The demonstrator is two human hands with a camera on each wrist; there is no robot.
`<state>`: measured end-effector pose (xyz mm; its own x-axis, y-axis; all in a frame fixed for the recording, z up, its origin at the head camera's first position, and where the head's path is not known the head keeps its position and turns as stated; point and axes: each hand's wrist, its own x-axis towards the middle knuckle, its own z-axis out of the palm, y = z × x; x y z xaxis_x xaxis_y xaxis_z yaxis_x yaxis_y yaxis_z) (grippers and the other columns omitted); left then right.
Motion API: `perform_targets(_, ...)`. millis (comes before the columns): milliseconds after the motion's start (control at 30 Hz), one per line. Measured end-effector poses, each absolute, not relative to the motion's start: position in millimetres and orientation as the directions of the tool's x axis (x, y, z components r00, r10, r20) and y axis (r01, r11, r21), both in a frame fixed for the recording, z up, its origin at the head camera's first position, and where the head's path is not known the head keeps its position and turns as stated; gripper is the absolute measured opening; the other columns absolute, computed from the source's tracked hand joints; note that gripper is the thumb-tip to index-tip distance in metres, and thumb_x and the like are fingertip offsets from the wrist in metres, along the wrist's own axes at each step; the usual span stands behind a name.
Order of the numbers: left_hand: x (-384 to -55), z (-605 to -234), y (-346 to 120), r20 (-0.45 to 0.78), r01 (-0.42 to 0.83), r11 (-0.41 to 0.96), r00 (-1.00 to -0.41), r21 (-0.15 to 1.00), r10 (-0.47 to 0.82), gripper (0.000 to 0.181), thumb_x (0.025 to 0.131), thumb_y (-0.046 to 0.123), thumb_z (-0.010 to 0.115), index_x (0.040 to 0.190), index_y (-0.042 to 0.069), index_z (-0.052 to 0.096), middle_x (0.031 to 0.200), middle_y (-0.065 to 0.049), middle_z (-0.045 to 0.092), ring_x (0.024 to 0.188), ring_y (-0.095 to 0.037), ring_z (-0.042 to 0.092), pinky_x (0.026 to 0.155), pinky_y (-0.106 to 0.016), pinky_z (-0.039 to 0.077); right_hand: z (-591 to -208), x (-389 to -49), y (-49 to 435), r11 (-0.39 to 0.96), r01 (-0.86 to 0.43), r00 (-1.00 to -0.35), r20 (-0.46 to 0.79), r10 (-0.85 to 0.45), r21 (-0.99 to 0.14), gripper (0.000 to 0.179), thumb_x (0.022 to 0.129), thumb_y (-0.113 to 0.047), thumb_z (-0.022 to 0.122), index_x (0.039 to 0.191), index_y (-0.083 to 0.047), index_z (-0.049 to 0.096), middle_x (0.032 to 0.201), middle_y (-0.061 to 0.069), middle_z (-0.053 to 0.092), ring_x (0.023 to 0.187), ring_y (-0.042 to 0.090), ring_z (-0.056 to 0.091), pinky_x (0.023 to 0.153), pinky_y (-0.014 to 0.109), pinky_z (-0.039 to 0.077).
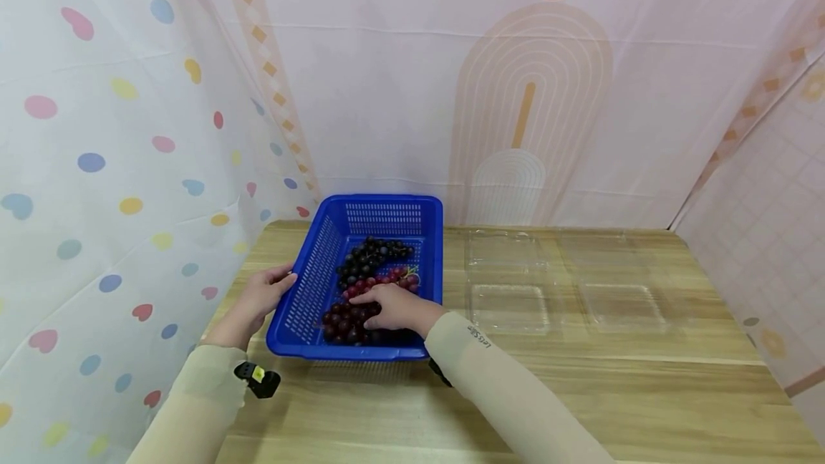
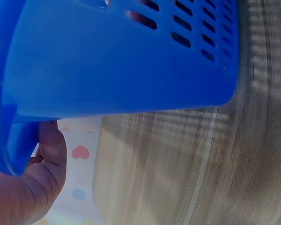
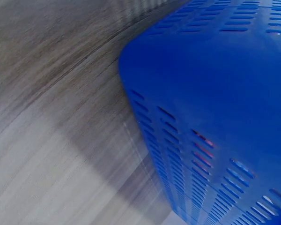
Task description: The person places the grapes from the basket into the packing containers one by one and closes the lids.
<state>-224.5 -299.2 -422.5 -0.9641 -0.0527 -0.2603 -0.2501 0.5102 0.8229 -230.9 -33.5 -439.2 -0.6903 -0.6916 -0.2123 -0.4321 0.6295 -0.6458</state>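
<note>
A blue plastic basket (image 1: 437, 235) with slotted walls stands on the wooden table. My left hand (image 1: 263, 298) grips its left rim, thumb on top; in the left wrist view the fingers curl beneath the lip of the basket (image 2: 107, 70). Inside lie black grapes (image 1: 367, 258) at the back, red grapes (image 1: 402, 279) in the middle and dark red grapes (image 1: 341, 324) toward the front. Reaching over the right side, my right hand (image 1: 396, 308) is down among the bunches, index finger and thumb apart at the dark red grapes. Basket walls (image 3: 215, 84) hide that hand in the right wrist view.
Two clear plastic clamshell boxes, a nearer one (image 1: 509, 306) and one farther right (image 1: 621, 305), sit with lids raised on the table right of the basket. A patterned curtain (image 1: 387, 106) hangs along the back and left edges of the wooden table (image 1: 580, 392).
</note>
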Motion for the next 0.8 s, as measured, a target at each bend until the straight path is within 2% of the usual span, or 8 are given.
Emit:
perform_targets(100, -225, -423, -299, -0.257, -0.24, 0.525, -0.966, 0.817, -0.041, 0.052, 0.103, 0.028, 0.039, 0.147, 0.002, 0.03, 0.136, -0.026, 0.048, 0.097, -0.013, 0.06, 0.092, -0.038, 0.05, -437, -230, -34, 0.62, -0.43, -0.698, -0.194, -0.689, -0.656, 0.048, 0.09, -0.018, 0.065, 0.135, -0.029, 0.053, 0.145, 0.001, 0.044, 0.099, 0.017, 0.062, 0.083, 0.024, 0.049)
perform_targets(167, -226, -424, -299, -0.255, -0.237, 0.526, -0.966, 0.817, -0.04, 0.052, 0.103, 0.028, 0.038, 0.147, 0.002, 0.03, 0.137, -0.026, 0.047, 0.099, -0.015, 0.06, 0.093, -0.039, 0.05, -435, -229, -34, 0.622, -0.44, -0.709, -0.175, -0.684, -0.648, 0.044, 0.09, -0.019, 0.065, 0.133, -0.031, 0.056, 0.144, -0.001, 0.047, 0.121, 0.016, 0.053, 0.094, 0.027, 0.047)
perform_targets(233, -226, -424, -299, -0.252, -0.233, 0.529, -0.967, 0.816, -0.038, 0.052, 0.103, 0.028, 0.038, 0.147, 0.002, 0.029, 0.138, -0.026, 0.046, 0.101, -0.017, 0.06, 0.095, -0.04, 0.049, -434, -228, -34, 0.62, -0.453, -0.716, -0.154, -0.681, -0.64, 0.041, 0.09, -0.02, 0.065, 0.129, -0.032, 0.059, 0.14, -0.003, 0.05, 0.134, 0.017, 0.04, 0.1, 0.028, 0.044)
perform_targets(267, -226, -424, -299, -0.252, -0.234, 0.529, -0.967, 0.816, -0.038, 0.052, 0.103, 0.028, 0.038, 0.147, 0.002, 0.029, 0.138, -0.026, 0.046, 0.102, -0.017, 0.06, 0.095, -0.041, 0.048, -433, -227, -34, 0.615, -0.453, -0.717, -0.148, -0.682, -0.645, 0.04, 0.09, -0.02, 0.066, 0.128, -0.031, 0.06, 0.139, -0.004, 0.052, 0.129, 0.017, 0.046, 0.098, 0.028, 0.046)
perform_targets(467, -225, -424, -299, -0.238, -0.224, 0.535, -0.97, 0.815, -0.043, 0.051, 0.103, 0.026, 0.038, 0.147, 0.002, 0.03, 0.139, -0.027, 0.045, 0.104, -0.018, 0.059, 0.094, -0.04, 0.049, -430, -225, -35, 0.589, -0.501, -0.709, -0.09, -0.7, -0.634, 0.031, 0.089, -0.021, 0.067, 0.12, -0.029, 0.067, 0.13, -0.007, 0.059, 0.122, 0.013, 0.053, 0.094, 0.023, 0.047)
perform_targets(500, -225, -424, -299, -0.238, -0.223, 0.535, -0.97, 0.815, -0.043, 0.051, 0.103, 0.026, 0.038, 0.147, 0.002, 0.03, 0.138, -0.027, 0.045, 0.103, -0.018, 0.059, 0.094, -0.039, 0.049, -430, -224, -34, 0.581, -0.518, -0.704, -0.073, -0.707, -0.628, 0.031, 0.089, -0.021, 0.066, 0.119, -0.029, 0.067, 0.129, -0.008, 0.06, 0.126, 0.012, 0.048, 0.096, 0.022, 0.045)
perform_targets(633, -225, -426, -300, -0.241, -0.227, 0.535, -0.97, 0.814, -0.046, 0.052, 0.103, 0.027, 0.038, 0.147, 0.002, 0.03, 0.138, -0.027, 0.046, 0.103, -0.018, 0.06, 0.094, -0.039, 0.049, -428, -224, -33, 0.556, -0.548, -0.693, -0.033, -0.72, -0.625, 0.029, 0.09, -0.02, 0.065, 0.119, -0.026, 0.067, 0.127, -0.007, 0.061, 0.123, 0.011, 0.051, 0.098, 0.024, 0.045)
perform_targets(800, -225, -425, -300, -0.239, -0.224, 0.538, -0.97, 0.813, -0.043, 0.052, 0.103, 0.028, 0.038, 0.147, 0.002, 0.03, 0.137, -0.027, 0.047, 0.101, -0.016, 0.06, 0.095, -0.041, 0.049, -423, -223, -30, 0.54, -0.547, -0.698, -0.007, -0.716, -0.64, 0.03, 0.092, -0.021, 0.063, 0.122, -0.027, 0.066, 0.135, 0.0, 0.055, 0.126, 0.014, 0.049, 0.096, 0.024, 0.046)
